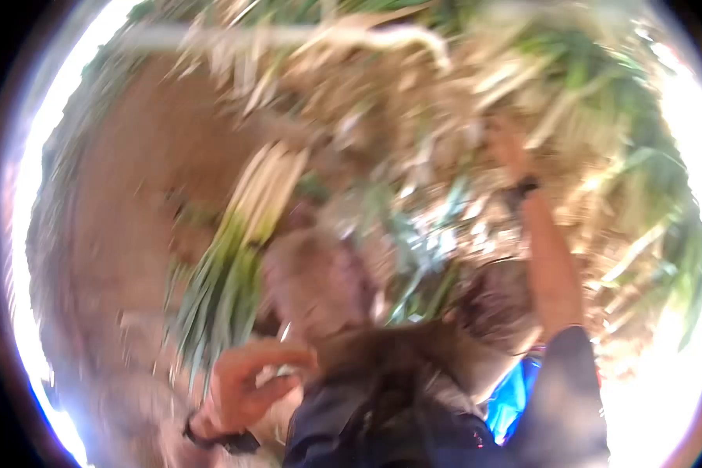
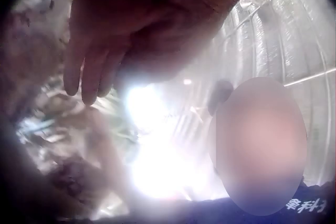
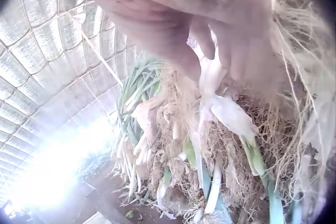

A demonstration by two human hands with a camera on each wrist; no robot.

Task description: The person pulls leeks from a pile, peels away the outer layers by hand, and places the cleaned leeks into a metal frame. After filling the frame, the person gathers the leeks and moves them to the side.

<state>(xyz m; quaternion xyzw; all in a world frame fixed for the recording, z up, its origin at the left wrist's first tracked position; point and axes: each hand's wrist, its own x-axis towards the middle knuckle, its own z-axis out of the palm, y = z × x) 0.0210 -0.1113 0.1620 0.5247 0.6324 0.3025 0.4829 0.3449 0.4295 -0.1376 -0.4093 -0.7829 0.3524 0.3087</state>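
Head view now: seeing green onions [image 1: 246, 226], pale-stalked, green-leaved, on soil [image 1: 125, 156]; curving left hand [image 1: 253, 378] loosely, grip empty; extending right hand [image 1: 508, 148], can't tell whether gripping.

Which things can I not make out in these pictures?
Whether the right hand grips the pale stalk, right wrist view: fingers cover it.
Its fingertips, head view: blurred.
Rest of the lettering, left wrist view: cut by right edge.
Blue thing's outline, head view: sleeve covers part.
Roof's far end, right wrist view: glare.
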